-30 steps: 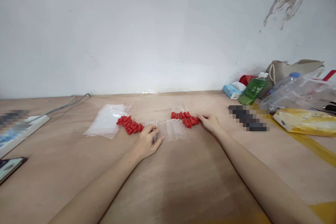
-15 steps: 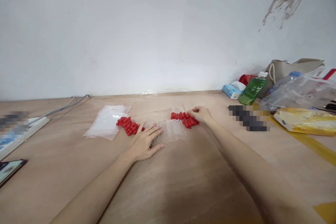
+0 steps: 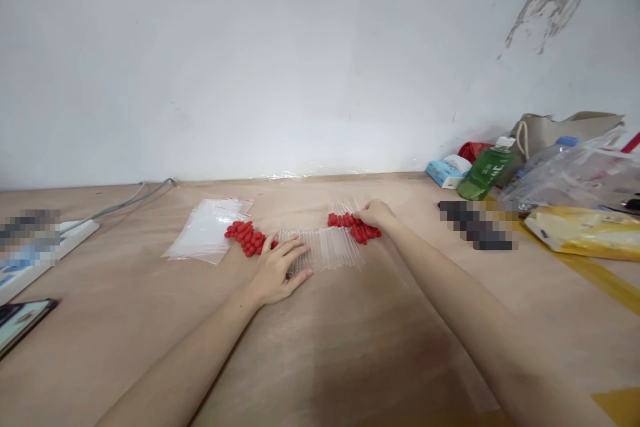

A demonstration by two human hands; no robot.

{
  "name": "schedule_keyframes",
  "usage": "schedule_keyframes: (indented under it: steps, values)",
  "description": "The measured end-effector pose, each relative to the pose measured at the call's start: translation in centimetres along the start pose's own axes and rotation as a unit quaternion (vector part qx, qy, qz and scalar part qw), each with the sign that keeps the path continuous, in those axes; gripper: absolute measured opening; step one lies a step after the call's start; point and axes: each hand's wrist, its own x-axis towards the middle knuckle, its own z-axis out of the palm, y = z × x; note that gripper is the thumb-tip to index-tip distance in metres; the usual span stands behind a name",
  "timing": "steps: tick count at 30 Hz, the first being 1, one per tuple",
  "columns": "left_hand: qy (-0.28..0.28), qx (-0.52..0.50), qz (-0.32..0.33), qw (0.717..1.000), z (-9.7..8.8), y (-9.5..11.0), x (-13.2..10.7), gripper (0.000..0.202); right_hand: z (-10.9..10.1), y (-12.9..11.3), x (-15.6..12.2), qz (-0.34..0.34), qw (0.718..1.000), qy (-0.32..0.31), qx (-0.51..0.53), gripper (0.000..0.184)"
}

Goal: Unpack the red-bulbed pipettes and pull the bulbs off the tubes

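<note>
1. Broadly, a wooden desk (image 3: 350,347) fills the lower view and runs back to a pale wall (image 3: 280,60).
2. At the far right lie crumpled clear plastic bags (image 3: 575,177), a yellow packet (image 3: 585,232), a beige bag (image 3: 560,130), a green bottle (image 3: 486,172) and a blue tissue pack (image 3: 445,172).
3. At the left edge sit a white power strip (image 3: 50,247) with a grey cable (image 3: 130,199), and nearer, a phone (image 3: 23,320).
4. A stack of small clear bags (image 3: 205,233) lies left of centre, just beside the droppers.
5. Mid-desk, a row of clear droppers (image 3: 330,248) lies side by side, with one cluster of red bulbs (image 3: 245,237) at its left end and another cluster, the far red bulbs (image 3: 357,227), at its right.
6. Resting flat on the left end of the row, the left hand (image 3: 277,270) has its fingers spread and loosely open, pressing on the tubes and grasping nothing.
7. Over the far red bulbs, the right hand (image 3: 376,213) has its fingers curled down, touching them; whether it pinches one I cannot tell.
</note>
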Motion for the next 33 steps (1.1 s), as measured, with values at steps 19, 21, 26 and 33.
schedule_keyframes:
  steps: [19, 21, 26, 33]
  values:
    - [0.197, 0.074, 0.093, 0.973, 0.3, 2.5, 0.4, 0.028, 2.8, 2.5, -12.9, -0.551, 0.788, 0.271, -0.036, 0.012]
    - [0.173, 0.078, 0.108, 0.976, 0.5, 3.1, 0.5, 0.02, 3.1, 2.6, -13.3, -0.568, 0.779, 0.262, -0.042, 0.01]
    - [0.159, 0.067, 0.102, 0.98, 1.0, 3.3, 0.5, 0.009, 3.5, 2.6, -13.2, -0.56, 0.79, 0.243, -0.064, 0.013]
    - [0.151, 0.05, 0.101, 0.982, 0.7, 3.2, 0.1, 0.01, 3.4, 2.7, -13.3, -0.559, 0.79, 0.238, -0.077, 0.014]
